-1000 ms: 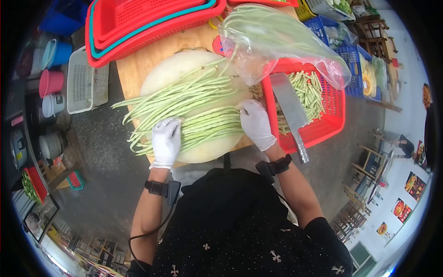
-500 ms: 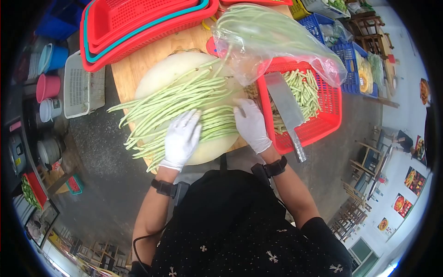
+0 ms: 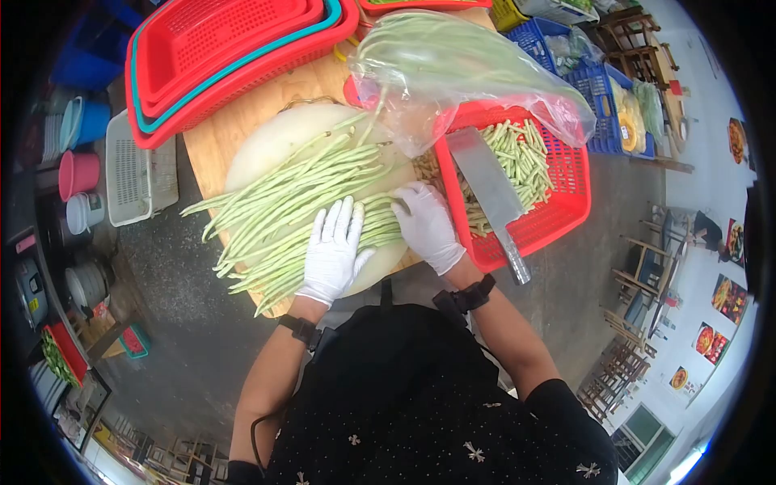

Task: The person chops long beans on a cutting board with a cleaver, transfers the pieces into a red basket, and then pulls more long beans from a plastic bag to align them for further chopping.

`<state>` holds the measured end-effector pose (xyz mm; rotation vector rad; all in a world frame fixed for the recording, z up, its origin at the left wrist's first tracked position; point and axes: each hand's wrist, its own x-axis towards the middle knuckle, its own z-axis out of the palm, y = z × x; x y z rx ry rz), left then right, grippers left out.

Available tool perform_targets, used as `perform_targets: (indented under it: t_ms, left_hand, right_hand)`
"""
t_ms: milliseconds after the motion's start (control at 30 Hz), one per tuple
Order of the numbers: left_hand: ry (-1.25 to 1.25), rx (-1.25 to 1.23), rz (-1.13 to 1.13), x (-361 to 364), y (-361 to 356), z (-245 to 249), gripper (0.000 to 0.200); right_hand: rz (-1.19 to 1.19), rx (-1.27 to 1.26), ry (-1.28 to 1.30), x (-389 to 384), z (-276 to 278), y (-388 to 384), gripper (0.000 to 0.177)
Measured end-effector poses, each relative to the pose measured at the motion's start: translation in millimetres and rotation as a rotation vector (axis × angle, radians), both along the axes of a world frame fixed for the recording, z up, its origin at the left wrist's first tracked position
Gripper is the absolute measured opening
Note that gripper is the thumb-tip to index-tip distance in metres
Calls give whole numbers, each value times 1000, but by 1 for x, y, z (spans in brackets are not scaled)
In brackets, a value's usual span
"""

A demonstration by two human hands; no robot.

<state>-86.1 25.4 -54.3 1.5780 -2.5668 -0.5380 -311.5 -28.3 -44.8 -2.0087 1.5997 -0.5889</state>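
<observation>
Long green beans [image 3: 283, 210] lie in a loose, slanting pile across a round pale chopping board [image 3: 250, 158]. White-gloved, my left hand [image 3: 331, 255] rests flat on the beans with its fingers spread. My right hand [image 3: 430, 228], gloved too, is at the beans' right ends, fingers slightly bent and touching them, not wrapped round. Beside it stands a red basket [image 3: 572, 214] holding cut bean pieces [image 3: 521, 162]. A cleaver [image 3: 487, 178] lies across that basket, its handle toward me.
A clear plastic bag [image 3: 469, 69] of long beans overlaps the basket's far side. Nested red and teal baskets [image 3: 226, 40] sit at the back left of the wooden table [image 3: 202, 153]. A white crate [image 3: 141, 174] stands on the floor at left; blue crates [image 3: 594, 97] are at right.
My left hand has shifted right and its fingers have spread. The right hand's fingers have moved in against the bean ends. The whole view has shifted slightly.
</observation>
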Motion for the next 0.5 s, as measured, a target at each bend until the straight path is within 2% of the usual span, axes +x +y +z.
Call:
perform_targets:
  t_ms: [133, 200, 233, 300, 367, 433, 467, 500]
  left_hand:
    - [5, 19, 14, -1, 0, 1, 91]
    - [59, 33, 33, -1, -2, 3, 89]
    - [50, 32, 39, 0, -2, 4, 89]
    - [137, 19, 46, 4, 0, 8, 88]
    - [183, -26, 85, 10, 4, 14, 81]
    - [285, -101, 241, 17, 6, 17, 69]
    - [278, -102, 247, 21, 6, 18, 69]
    - [296, -152, 364, 27, 6, 19, 60]
  right_hand:
    - [-13, -75, 19, 5, 3, -15, 22]
    - [-88, -166, 153, 14, 1, -25, 28]
    - [-83, -167, 144, 15, 0, -30, 28]
    - [-90, -2, 259, 15, -2, -37, 27]
    - [-89, -18, 236, 14, -2, -39, 26]
    - [-77, -17, 217, 12, -4, -40, 27]
    - [-97, -46, 206, 14, -7, -42, 24]
    - [-93, -45, 201, 15, -6, -44, 24]
